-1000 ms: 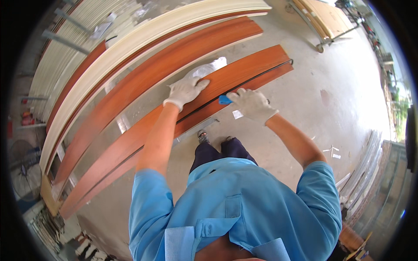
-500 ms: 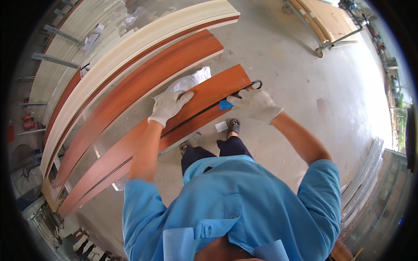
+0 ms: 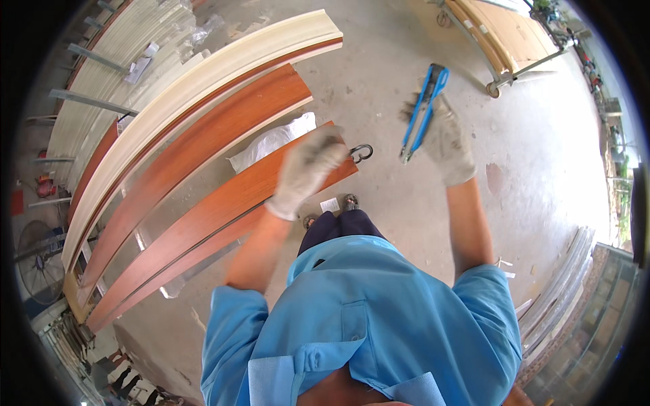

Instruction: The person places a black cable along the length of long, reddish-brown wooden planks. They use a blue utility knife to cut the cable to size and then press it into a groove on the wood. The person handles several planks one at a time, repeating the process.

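Note:
My right hand (image 3: 447,139), in a whitish work glove, grips a blue utility knife (image 3: 425,111) above the floor, to the right of the planks. My gloved left hand (image 3: 311,166) is over the right end of the nearest reddish-brown plank (image 3: 230,203); motion smears its fingers. A black flexible strip (image 3: 230,220) runs along a groove in that plank. Its curled end (image 3: 363,153) sticks out past the plank's end, just right of my left hand. Whether the fingers pinch the strip is hidden.
Beyond lie another reddish-brown plank (image 3: 217,128) and a cream moulding (image 3: 223,66). White plastic wrapping (image 3: 271,142) sits between the planks. A cart with boards (image 3: 504,40) stands at far right, and long wrapped pieces (image 3: 558,291) lie at right. A fan (image 3: 40,260) is at left.
My right hand has left the plank's end and risen to the right, bringing the utility knife into full view. My left hand has slid right to the plank's end.

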Available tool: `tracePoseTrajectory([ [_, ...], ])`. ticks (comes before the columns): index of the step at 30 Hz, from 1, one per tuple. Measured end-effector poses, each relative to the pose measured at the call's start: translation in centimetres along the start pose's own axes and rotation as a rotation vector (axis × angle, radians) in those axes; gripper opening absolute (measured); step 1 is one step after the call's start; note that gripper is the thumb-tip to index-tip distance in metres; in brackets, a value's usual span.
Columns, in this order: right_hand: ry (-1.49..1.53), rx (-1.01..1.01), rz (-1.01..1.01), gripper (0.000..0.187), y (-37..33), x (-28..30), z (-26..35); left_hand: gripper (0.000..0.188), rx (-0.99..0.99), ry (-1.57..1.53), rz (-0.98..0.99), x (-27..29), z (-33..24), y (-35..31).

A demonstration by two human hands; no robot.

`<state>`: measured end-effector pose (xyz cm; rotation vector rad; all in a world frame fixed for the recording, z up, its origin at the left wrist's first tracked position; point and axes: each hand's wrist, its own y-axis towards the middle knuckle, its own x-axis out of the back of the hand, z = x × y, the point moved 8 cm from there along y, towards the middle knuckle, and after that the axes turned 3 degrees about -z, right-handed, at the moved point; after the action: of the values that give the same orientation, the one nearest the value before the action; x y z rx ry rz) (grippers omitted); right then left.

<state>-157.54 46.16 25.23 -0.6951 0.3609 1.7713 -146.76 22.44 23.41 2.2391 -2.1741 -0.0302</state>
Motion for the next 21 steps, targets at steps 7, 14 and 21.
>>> tracePoseTrajectory([
  [7, -0.424, -0.030, 0.282, 0.051, -5.8, -5.5, -0.6, 0.033, 0.271, -0.118, 0.215, -5.2, 0.3, -2.6],
  [14, -1.289, -0.505, 0.893, 0.057, -8.6, 1.1, -3.5, 0.020, -0.073, 0.660, 0.071, -7.1, 0.3, -5.6],
  [21, -0.977, -0.754, 0.577, 0.046, -5.7, 8.8, -1.8, 0.031, 0.495, -0.216, -0.141, -13.4, 12.0, -6.6],
])
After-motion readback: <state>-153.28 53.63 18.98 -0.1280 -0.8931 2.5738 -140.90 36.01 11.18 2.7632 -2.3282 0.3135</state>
